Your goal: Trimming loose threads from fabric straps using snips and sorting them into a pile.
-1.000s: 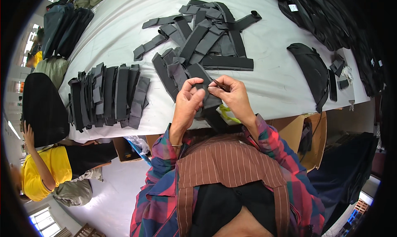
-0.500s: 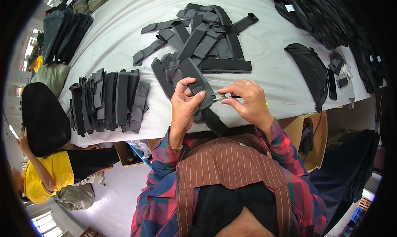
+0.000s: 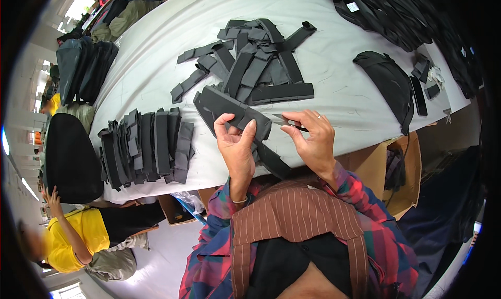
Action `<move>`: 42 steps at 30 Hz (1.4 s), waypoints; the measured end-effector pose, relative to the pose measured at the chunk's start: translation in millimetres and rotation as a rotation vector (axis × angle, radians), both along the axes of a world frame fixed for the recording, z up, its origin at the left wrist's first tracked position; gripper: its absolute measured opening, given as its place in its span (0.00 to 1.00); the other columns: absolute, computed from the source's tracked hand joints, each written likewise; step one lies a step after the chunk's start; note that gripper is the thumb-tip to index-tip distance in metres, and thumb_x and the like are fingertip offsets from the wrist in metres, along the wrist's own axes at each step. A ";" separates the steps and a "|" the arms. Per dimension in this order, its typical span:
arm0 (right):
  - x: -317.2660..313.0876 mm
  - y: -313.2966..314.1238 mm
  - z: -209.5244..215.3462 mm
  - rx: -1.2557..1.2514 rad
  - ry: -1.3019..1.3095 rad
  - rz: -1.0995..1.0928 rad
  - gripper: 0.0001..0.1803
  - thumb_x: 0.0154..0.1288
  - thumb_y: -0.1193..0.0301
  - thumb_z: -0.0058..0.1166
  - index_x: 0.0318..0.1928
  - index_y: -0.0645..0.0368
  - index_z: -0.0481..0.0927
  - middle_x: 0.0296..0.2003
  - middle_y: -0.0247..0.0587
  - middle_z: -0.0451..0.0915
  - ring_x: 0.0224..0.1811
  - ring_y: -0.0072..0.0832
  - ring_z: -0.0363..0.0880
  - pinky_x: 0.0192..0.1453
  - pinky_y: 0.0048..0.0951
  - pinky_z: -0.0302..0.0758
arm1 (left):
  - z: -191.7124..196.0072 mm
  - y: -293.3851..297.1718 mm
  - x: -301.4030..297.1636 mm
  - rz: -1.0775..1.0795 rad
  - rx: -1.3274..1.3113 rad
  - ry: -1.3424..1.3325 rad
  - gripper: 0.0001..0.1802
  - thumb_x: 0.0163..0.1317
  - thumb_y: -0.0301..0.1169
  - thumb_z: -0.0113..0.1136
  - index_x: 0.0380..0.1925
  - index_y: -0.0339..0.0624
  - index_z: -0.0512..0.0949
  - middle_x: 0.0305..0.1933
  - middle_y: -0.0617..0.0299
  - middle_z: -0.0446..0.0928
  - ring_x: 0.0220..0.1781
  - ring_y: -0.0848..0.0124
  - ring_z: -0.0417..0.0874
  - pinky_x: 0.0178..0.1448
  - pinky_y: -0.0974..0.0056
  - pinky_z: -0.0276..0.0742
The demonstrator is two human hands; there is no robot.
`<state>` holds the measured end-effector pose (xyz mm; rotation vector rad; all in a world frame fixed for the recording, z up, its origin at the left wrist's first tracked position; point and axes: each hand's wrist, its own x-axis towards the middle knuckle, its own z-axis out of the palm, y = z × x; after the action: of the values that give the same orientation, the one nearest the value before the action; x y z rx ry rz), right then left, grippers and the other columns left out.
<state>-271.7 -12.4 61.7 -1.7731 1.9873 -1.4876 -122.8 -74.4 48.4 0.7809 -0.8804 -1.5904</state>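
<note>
Head view: what does the left hand (image 3: 236,149) have?

"A black fabric strip (image 3: 224,106), pinched between thumb and fingers by its near end; its far end reaches toward the loose pile of strips (image 3: 254,69)."

"And the right hand (image 3: 315,138)?"

"Its fingertips grip a small pointed tool (image 3: 301,127). The tip sits just beside the strip's right edge; I cannot tell whether they touch."

"How much room around them?"

"Leftward, a row of strips (image 3: 147,145) stands near the left hand. Rightward, bare white cloth (image 3: 331,103) runs to a black curved piece (image 3: 389,88). The table's near edge passes under the wrists, with a cardboard box (image 3: 412,179) below it on the right."
</note>
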 end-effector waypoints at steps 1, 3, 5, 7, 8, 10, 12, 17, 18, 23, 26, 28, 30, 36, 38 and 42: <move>0.6 -1.1 -0.2 -0.001 -0.025 0.002 0.11 0.52 0.67 0.64 0.37 0.51 0.82 0.29 0.29 0.80 0.30 0.30 0.75 0.35 0.30 0.65 | -2.3 -1.1 -0.4 0.043 -0.013 0.001 0.24 0.58 0.17 0.61 0.50 0.45 0.62 0.43 0.55 0.76 0.42 0.73 0.78 0.46 0.72 0.75; 3.4 -2.2 1.9 -0.042 -0.027 0.013 0.11 0.51 0.70 0.65 0.37 0.52 0.82 0.28 0.31 0.79 0.29 0.29 0.75 0.34 0.30 0.65 | -2.2 -0.7 -2.5 0.075 -0.032 -0.001 0.23 0.58 0.17 0.61 0.49 0.45 0.62 0.43 0.55 0.76 0.42 0.73 0.78 0.45 0.72 0.75; 5.9 -2.1 1.4 -0.085 -0.027 0.018 0.12 0.49 0.72 0.66 0.37 0.53 0.82 0.27 0.33 0.79 0.27 0.29 0.74 0.33 0.30 0.66 | -0.6 2.1 -5.3 0.109 -0.009 -0.004 0.23 0.58 0.17 0.61 0.48 0.45 0.62 0.43 0.55 0.76 0.41 0.74 0.78 0.43 0.73 0.74; 9.2 -3.7 -1.2 -0.084 0.003 0.021 0.13 0.49 0.72 0.66 0.37 0.53 0.82 0.25 0.32 0.78 0.27 0.29 0.74 0.32 0.30 0.66 | -0.6 5.3 -7.2 0.113 -0.016 -0.006 0.22 0.58 0.18 0.61 0.47 0.47 0.63 0.42 0.58 0.75 0.40 0.73 0.78 0.41 0.72 0.74; 10.5 -4.1 -0.7 -0.088 -0.002 0.011 0.13 0.49 0.72 0.66 0.37 0.53 0.82 0.25 0.32 0.78 0.27 0.29 0.74 0.32 0.30 0.66 | -0.7 7.1 -8.2 0.127 -0.017 -0.005 0.21 0.58 0.19 0.61 0.47 0.49 0.64 0.40 0.60 0.75 0.40 0.73 0.79 0.40 0.72 0.75; 12.1 -5.4 -0.7 -0.101 -0.031 -0.022 0.12 0.49 0.73 0.66 0.37 0.52 0.82 0.25 0.32 0.78 0.26 0.29 0.74 0.31 0.29 0.66 | -1.2 9.5 -11.3 0.120 0.009 0.015 0.21 0.59 0.19 0.61 0.46 0.49 0.63 0.42 0.58 0.75 0.41 0.72 0.78 0.42 0.70 0.75; 13.1 -6.7 -0.4 -0.109 -0.047 -0.050 0.12 0.49 0.73 0.66 0.37 0.53 0.81 0.24 0.32 0.77 0.25 0.29 0.74 0.30 0.29 0.66 | -0.2 11.4 -14.3 0.116 0.035 0.033 0.21 0.59 0.19 0.61 0.46 0.49 0.63 0.43 0.57 0.74 0.43 0.71 0.78 0.43 0.69 0.76; 16.5 -10.0 -0.7 -0.124 -0.117 -0.102 0.12 0.50 0.73 0.66 0.37 0.53 0.81 0.24 0.34 0.77 0.24 0.31 0.75 0.29 0.29 0.68 | 2.4 13.0 -18.4 0.124 0.091 0.157 0.20 0.61 0.18 0.58 0.45 0.48 0.61 0.45 0.55 0.74 0.46 0.68 0.79 0.52 0.64 0.77; 16.5 -10.0 -1.5 -0.127 -0.120 -0.102 0.12 0.50 0.73 0.65 0.37 0.53 0.81 0.25 0.35 0.78 0.24 0.31 0.76 0.28 0.30 0.69 | 1.8 13.0 -18.4 0.118 0.091 0.154 0.20 0.61 0.18 0.58 0.45 0.48 0.61 0.45 0.55 0.74 0.46 0.68 0.79 0.52 0.64 0.77; 16.5 -11.7 -3.4 -0.128 -0.122 -0.113 0.11 0.51 0.73 0.65 0.36 0.54 0.81 0.27 0.38 0.79 0.26 0.33 0.78 0.29 0.30 0.71 | -0.4 12.6 -17.8 0.118 0.083 0.164 0.19 0.61 0.18 0.58 0.45 0.48 0.61 0.44 0.56 0.75 0.47 0.68 0.79 0.53 0.63 0.77; 15.1 -12.6 -5.6 -0.124 -0.102 -0.116 0.10 0.52 0.73 0.65 0.36 0.55 0.81 0.27 0.38 0.79 0.25 0.33 0.78 0.29 0.29 0.71 | -0.7 12.6 -17.3 0.132 0.070 0.161 0.19 0.60 0.18 0.58 0.44 0.48 0.62 0.44 0.57 0.76 0.46 0.68 0.80 0.52 0.64 0.78; 14.2 -13.6 -6.2 -0.040 -0.232 -0.140 0.09 0.52 0.74 0.64 0.36 0.57 0.81 0.26 0.39 0.79 0.25 0.33 0.78 0.29 0.27 0.71 | 0.5 12.7 -16.0 0.147 0.047 0.144 0.19 0.60 0.18 0.58 0.44 0.48 0.62 0.44 0.57 0.76 0.46 0.68 0.80 0.51 0.65 0.78; 9.3 -15.8 -9.9 -0.070 -0.308 -0.127 0.09 0.52 0.72 0.64 0.36 0.56 0.80 0.27 0.36 0.80 0.25 0.34 0.78 0.28 0.29 0.72 | 2.0 12.0 -15.6 0.159 0.025 0.129 0.19 0.60 0.18 0.59 0.44 0.48 0.63 0.43 0.57 0.76 0.45 0.68 0.80 0.50 0.65 0.79; 12.2 -12.0 -3.8 -0.100 -0.259 0.014 0.11 0.52 0.74 0.65 0.38 0.58 0.80 0.29 0.39 0.80 0.26 0.31 0.78 0.30 0.27 0.72 | 2.1 9.2 -14.1 0.189 -0.018 0.098 0.19 0.59 0.18 0.60 0.43 0.49 0.63 0.43 0.58 0.77 0.45 0.68 0.80 0.49 0.66 0.79; 13.0 -13.6 -4.4 -0.122 -0.172 0.027 0.12 0.51 0.74 0.65 0.38 0.57 0.81 0.29 0.38 0.80 0.27 0.31 0.78 0.30 0.27 0.72 | 2.8 10.4 -15.8 0.184 -0.030 0.104 0.19 0.59 0.18 0.60 0.43 0.48 0.63 0.43 0.58 0.77 0.44 0.68 0.81 0.49 0.66 0.79; 12.8 -16.5 -5.6 -0.090 -0.122 -0.042 0.11 0.51 0.73 0.65 0.37 0.55 0.81 0.28 0.36 0.80 0.27 0.31 0.78 0.30 0.28 0.72 | 1.0 9.9 -14.4 0.175 0.003 0.120 0.19 0.59 0.18 0.60 0.43 0.48 0.64 0.42 0.58 0.77 0.44 0.69 0.81 0.48 0.65 0.79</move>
<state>-258.9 -29.0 56.1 -1.6383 1.9397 -1.6806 -137.2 -64.5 49.4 0.7359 -0.7045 -1.4681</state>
